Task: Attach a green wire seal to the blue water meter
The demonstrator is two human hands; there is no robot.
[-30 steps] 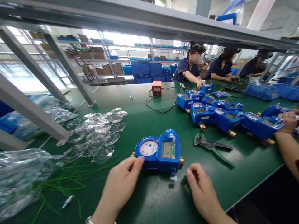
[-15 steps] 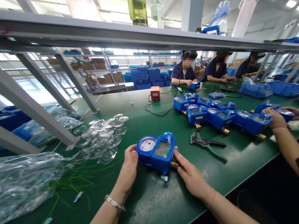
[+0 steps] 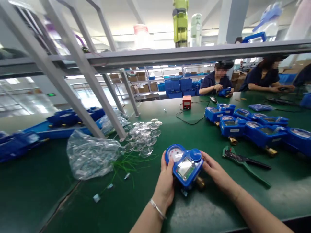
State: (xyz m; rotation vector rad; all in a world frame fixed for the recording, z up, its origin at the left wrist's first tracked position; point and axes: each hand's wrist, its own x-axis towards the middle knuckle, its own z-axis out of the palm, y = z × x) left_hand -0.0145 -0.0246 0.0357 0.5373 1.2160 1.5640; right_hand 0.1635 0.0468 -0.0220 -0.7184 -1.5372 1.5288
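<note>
A blue water meter (image 3: 185, 166) is gripped between the left hand (image 3: 166, 181) and the right hand (image 3: 217, 173) over the green table (image 3: 150, 207). Green pliers (image 3: 245, 161) are seen nearby, clear lenses (image 3: 143, 137) beyond.

Blue meter (image 3: 186, 166) with white dial, green table (image 3: 218, 207), red box (image 3: 186, 102).

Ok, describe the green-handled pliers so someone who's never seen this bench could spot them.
On the green workbench, look right of the blue water meter held in both hands. The green-handled pliers lie flat in front of the row of blue meters, the only hand tool there.
</note>
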